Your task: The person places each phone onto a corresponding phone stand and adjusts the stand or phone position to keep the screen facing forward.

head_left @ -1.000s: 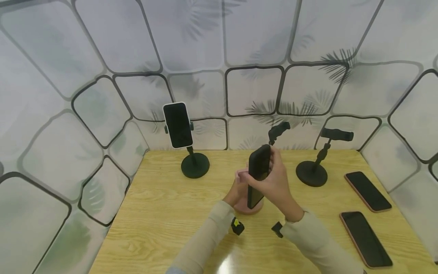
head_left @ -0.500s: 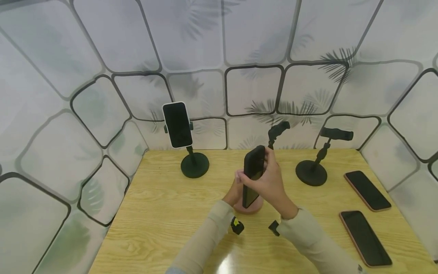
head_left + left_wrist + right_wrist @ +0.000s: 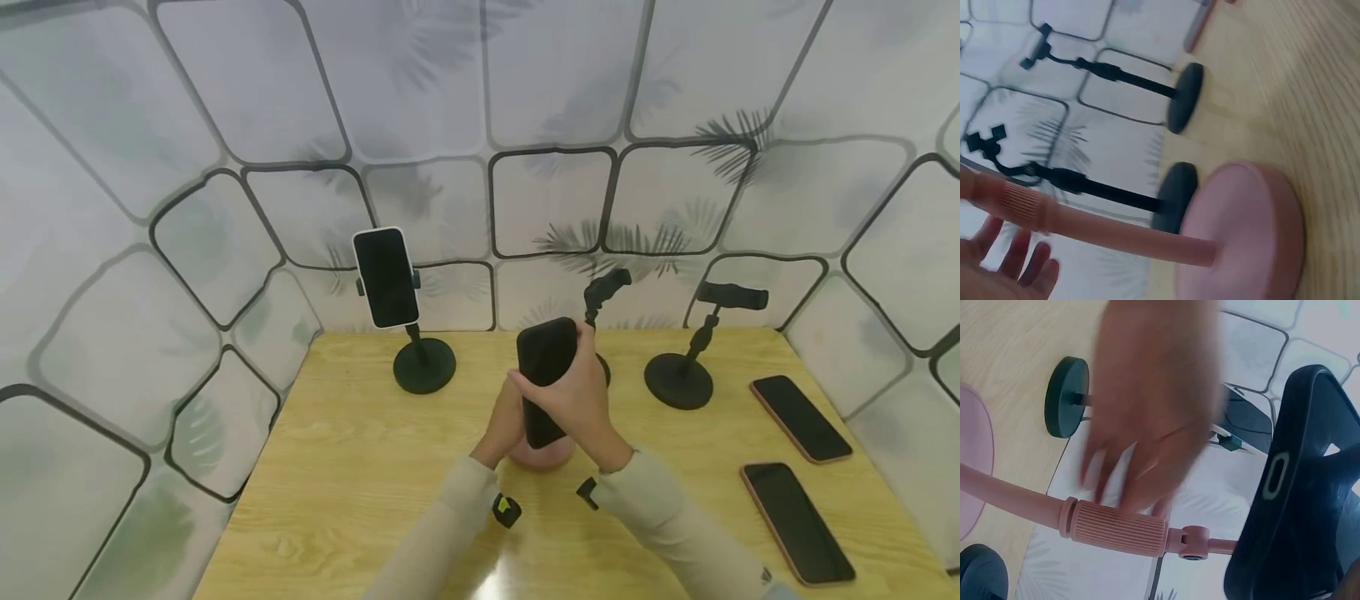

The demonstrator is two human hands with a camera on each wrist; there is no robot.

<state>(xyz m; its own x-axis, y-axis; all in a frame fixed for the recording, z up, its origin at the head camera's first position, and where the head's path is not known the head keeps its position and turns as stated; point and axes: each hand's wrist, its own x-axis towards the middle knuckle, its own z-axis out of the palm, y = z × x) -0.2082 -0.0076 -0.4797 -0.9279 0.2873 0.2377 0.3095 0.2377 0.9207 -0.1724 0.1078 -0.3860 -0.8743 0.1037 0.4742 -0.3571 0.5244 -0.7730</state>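
My right hand [image 3: 573, 396] grips a black smartphone [image 3: 546, 354] upright, its thumb across the dark front. Behind the phone, a pink phone stand [image 3: 1122, 240] rises from its round base [image 3: 1229, 231]; its thin top rod meets the phone's back edge in the right wrist view. My left hand [image 3: 1154, 406] is blurred there, its loosely bent fingers at the stand's ribbed collar [image 3: 1119, 529]. In the left wrist view, those fingers [image 3: 1016, 253] are spread beside and below the collar. The head view hides most of the left hand and the stand's upper part behind the phone.
A white-framed phone [image 3: 386, 279] sits in a dark green stand [image 3: 424, 365] at back left. Two black stands, one behind my right hand [image 3: 606, 287] and another farther right [image 3: 678, 381], hold no phone. Two pink-edged phones lie at right, one far [image 3: 801, 418], one near [image 3: 798, 523].
The black phone has turned its front more squarely towards me and shifted slightly left, with the right hand moving along. The left hand has slipped further behind it.
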